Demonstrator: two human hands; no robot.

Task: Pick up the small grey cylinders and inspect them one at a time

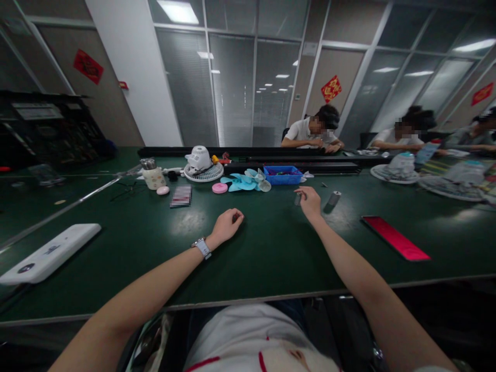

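Observation:
My left hand (pixel 227 225) rests on the dark green table (pixel 271 248) with its fingers curled into a loose fist; a watch sits on that wrist. Nothing is visible inside the fist. My right hand (pixel 309 200) reaches farther out and pinches a small grey cylindrical part (pixel 297 199) between its fingertips. A second small grey cylinder (pixel 334 198) stands on the table just right of that hand. Beyond the hands lie light blue fan blades (pixel 248 182) and a white fan motor on a round grille (pixel 202 166).
A blue parts tray (pixel 282 175), pink round discs (pixel 219 188), a small jar (pixel 153 175), a red phone (pixel 395 238) at right and a white device (pixel 48 253) at left lie on the table. Several people sit working at the far side.

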